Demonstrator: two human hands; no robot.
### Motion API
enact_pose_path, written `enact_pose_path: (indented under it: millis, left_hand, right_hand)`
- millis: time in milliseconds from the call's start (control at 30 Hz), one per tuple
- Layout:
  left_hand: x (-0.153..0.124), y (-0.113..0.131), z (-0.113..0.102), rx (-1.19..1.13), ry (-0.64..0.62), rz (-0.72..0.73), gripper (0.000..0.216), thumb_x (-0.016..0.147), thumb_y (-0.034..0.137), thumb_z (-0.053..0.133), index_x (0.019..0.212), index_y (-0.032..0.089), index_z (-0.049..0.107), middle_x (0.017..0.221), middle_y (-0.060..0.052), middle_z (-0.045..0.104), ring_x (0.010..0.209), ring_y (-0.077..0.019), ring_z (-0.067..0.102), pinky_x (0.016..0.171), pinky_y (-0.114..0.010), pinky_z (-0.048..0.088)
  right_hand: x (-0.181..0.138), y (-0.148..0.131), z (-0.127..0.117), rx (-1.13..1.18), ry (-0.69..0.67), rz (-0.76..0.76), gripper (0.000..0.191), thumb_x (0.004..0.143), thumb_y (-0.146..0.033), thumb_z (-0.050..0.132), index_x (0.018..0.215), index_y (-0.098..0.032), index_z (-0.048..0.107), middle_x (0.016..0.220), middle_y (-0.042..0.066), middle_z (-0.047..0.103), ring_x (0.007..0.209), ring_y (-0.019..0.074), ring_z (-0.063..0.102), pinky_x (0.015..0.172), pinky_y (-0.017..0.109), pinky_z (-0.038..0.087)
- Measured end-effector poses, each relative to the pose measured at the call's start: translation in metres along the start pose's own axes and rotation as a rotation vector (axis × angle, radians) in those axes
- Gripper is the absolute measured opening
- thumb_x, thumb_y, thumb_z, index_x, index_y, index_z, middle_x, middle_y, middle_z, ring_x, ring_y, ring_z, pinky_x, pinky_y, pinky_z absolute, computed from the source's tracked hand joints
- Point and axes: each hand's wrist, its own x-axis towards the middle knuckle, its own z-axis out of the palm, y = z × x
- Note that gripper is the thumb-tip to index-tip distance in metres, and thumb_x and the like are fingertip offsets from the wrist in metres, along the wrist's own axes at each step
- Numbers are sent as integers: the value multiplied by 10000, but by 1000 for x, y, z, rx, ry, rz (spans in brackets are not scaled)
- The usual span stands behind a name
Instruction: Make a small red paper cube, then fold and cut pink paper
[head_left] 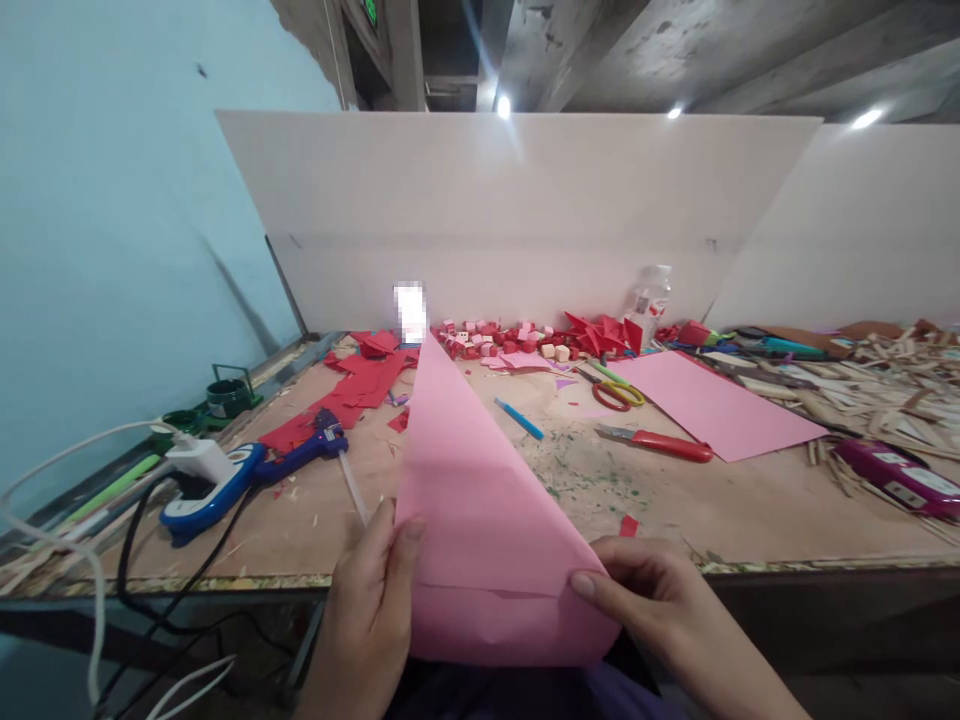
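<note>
A sheet of pink paper [480, 500], rolled or folded into a long pointed shape, stretches from my lap over the table's front edge, its narrow tip aimed away from me. My left hand [375, 600] grips its left edge, thumb on top. At the lower right edge, my right hand [645, 590] pinches the paper between thumb and fingers. A line runs across the paper's wide end, perhaps a seam or overlap. Beyond it lie a blue pen [519, 418], a red-handled knife [660, 443] and scissors [615, 392]. The fingers beneath the paper are partly hidden.
On the wooden table [465, 455] rest a blue glue gun [300, 455], a power strip [214, 495] with cables, red paper scraps [360, 385], small cubes [487, 340], a flat pink sheet [720, 405], a plastic bottle [651, 305] and a purple box-like device [896, 478]. Wood strips lie right.
</note>
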Motion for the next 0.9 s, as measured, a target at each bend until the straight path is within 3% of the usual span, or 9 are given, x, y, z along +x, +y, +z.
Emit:
enact_pose_path:
  millis: [100, 233, 333, 433, 633, 767, 900]
  left_hand:
    - [1, 0, -1, 4, -23, 11, 450, 1005, 596, 465, 817, 221, 629, 706, 0, 644, 709, -204, 638, 673, -255, 503]
    - [1, 1, 1, -96, -54, -37, 415, 994, 584, 468, 916, 221, 653, 853, -37, 731, 865, -239, 701, 756, -259, 546]
    - [-1, 0, 4, -94, -88, -68, 433, 993, 599, 470, 964, 217, 672, 917, -46, 739, 915, -250, 693, 816, -283, 547]
    - [-3, -3, 5, -54, -125, -60, 450, 989, 617, 484, 953, 217, 687, 860, -39, 727, 894, -253, 684, 839, -306, 546]
    - [-3, -8, 5, -89, -107, -133, 525, 981, 647, 475, 1127, 188, 684, 1179, -100, 747, 1147, -297, 666, 1007, -350, 496]
    - [0, -9, 3, -63, -209, -86, 505, 991, 640, 434, 976, 199, 678, 998, -66, 751, 956, -260, 681, 853, -306, 526]
    - [1, -8, 3, -124, -149, -123, 484, 981, 641, 453, 969, 207, 667, 1043, -66, 740, 1025, -263, 673, 919, -309, 505]
  right_hand:
    - [1, 7, -1, -15, 119, -8, 393, 806, -541, 854, 701, -168, 794, 611, 9, 639, 556, 137, 514, 532, 241, 364]
    - [2, 4, 0, 18, 207, 8, 330, 731, -494, 916, 709, -182, 809, 648, 22, 691, 581, 149, 572, 544, 230, 401]
    - [2, -4, 0, 41, 80, -15, 299, 757, -489, 900, 869, -216, 852, 790, 40, 755, 716, 194, 658, 652, 250, 479]
    - [2, -7, 0, 22, -33, -14, 334, 847, -540, 823, 897, -211, 849, 765, 32, 731, 680, 171, 624, 629, 238, 454]
    - [4, 3, -7, -25, 53, 10, 420, 853, -586, 809, 741, -180, 809, 613, -5, 597, 552, 106, 451, 534, 210, 351]
    - [5, 6, -12, -55, -44, 6, 468, 893, -615, 756, 766, -166, 798, 633, -1, 572, 559, 105, 417, 531, 213, 338]
    - [6, 3, -8, -57, 6, -34, 517, 890, -648, 733, 723, -159, 759, 594, -20, 479, 554, 109, 357, 527, 226, 316]
